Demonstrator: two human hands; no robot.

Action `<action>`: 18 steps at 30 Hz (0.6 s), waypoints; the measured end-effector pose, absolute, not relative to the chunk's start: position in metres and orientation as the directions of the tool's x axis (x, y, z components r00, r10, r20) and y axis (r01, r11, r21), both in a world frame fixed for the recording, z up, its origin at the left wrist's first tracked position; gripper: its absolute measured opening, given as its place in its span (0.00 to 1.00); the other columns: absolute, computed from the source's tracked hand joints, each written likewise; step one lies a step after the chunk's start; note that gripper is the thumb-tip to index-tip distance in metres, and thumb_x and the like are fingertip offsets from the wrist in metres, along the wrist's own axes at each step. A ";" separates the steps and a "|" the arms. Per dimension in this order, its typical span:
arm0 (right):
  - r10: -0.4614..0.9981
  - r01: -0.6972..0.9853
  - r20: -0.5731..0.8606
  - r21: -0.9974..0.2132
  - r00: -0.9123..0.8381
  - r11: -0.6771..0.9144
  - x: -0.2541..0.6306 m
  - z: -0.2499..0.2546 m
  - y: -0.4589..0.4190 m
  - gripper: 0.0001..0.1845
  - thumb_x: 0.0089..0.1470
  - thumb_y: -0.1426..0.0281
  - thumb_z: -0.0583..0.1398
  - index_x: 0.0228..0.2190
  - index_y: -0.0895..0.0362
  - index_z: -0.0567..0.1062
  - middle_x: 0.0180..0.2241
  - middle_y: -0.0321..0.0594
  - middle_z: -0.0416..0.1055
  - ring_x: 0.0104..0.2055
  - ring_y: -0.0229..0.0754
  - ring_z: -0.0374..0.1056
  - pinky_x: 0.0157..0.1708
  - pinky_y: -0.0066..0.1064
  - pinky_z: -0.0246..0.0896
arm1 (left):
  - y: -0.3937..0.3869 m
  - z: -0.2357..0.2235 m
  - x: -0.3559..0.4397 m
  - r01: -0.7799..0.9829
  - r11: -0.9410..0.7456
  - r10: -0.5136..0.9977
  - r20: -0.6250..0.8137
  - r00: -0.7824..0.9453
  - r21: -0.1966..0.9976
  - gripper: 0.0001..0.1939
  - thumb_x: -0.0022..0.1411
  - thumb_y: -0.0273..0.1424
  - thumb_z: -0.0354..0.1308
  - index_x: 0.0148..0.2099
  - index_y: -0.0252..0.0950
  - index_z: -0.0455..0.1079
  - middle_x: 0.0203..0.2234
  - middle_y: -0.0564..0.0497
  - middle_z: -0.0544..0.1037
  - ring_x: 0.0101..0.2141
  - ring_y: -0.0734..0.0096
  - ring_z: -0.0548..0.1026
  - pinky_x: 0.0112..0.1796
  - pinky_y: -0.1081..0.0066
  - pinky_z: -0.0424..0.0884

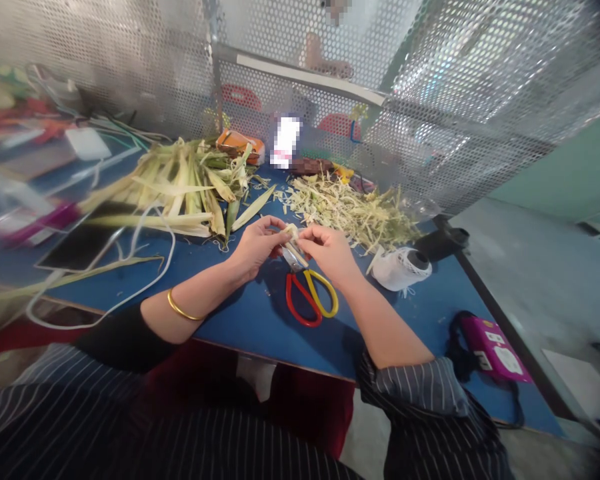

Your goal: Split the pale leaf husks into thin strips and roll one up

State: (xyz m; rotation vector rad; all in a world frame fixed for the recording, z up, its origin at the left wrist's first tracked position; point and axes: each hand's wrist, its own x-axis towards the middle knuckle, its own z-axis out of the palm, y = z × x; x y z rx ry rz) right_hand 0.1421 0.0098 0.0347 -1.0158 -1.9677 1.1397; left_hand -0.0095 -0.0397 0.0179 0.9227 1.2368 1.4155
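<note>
My left hand (257, 248) and my right hand (330, 252) meet over the middle of the blue table, fingertips pinched on a small pale husk piece (292, 233) between them. Its exact shape is partly covered by my fingers. Just beneath lie scissors (311, 297) with one red and one yellow handle, their blades pointing away under my hands. Beyond my left hand is a pile of long, pale green corn husks (180, 177). Past my right hand spreads a heap of shredded husk strips (330, 210).
A white thread cone (401, 269) lies right, beside a black cylinder (440, 244). A purple box (495, 350) with a black cord sits near the right edge. Left are a dark phone (83, 237) and white cable (173, 247). Perforated metal panels (300, 60) stand behind; a person is beyond.
</note>
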 end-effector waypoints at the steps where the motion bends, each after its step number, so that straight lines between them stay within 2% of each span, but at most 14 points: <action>1: 0.855 0.313 0.128 -0.895 -0.503 0.318 0.142 0.034 0.010 0.04 0.45 0.69 0.60 0.22 0.56 0.71 0.20 0.31 0.65 0.21 0.34 0.61 0.24 0.28 0.57 | -0.040 0.018 -0.009 -0.194 0.024 0.976 -0.065 -0.208 0.981 0.10 0.53 0.28 0.64 0.34 0.36 0.65 0.17 0.59 0.68 0.16 0.82 0.65 0.20 0.78 0.59; 11: 0.854 0.372 0.081 -0.876 -0.514 0.307 0.143 0.029 0.014 0.04 0.45 0.69 0.59 0.23 0.57 0.71 0.18 0.30 0.64 0.20 0.32 0.60 0.25 0.28 0.57 | -0.040 0.018 -0.006 -0.129 0.019 0.982 -0.043 -0.184 0.991 0.09 0.53 0.25 0.62 0.34 0.37 0.64 0.17 0.59 0.67 0.16 0.82 0.64 0.20 0.77 0.58; 18: 0.834 0.355 0.109 -0.869 -0.541 0.344 0.143 0.029 0.014 0.05 0.46 0.68 0.59 0.23 0.57 0.71 0.18 0.30 0.63 0.20 0.32 0.59 0.24 0.27 0.55 | -0.040 0.017 -0.007 -0.085 -0.002 0.983 -0.013 -0.181 0.996 0.09 0.52 0.25 0.63 0.34 0.36 0.65 0.18 0.58 0.68 0.17 0.82 0.65 0.21 0.76 0.61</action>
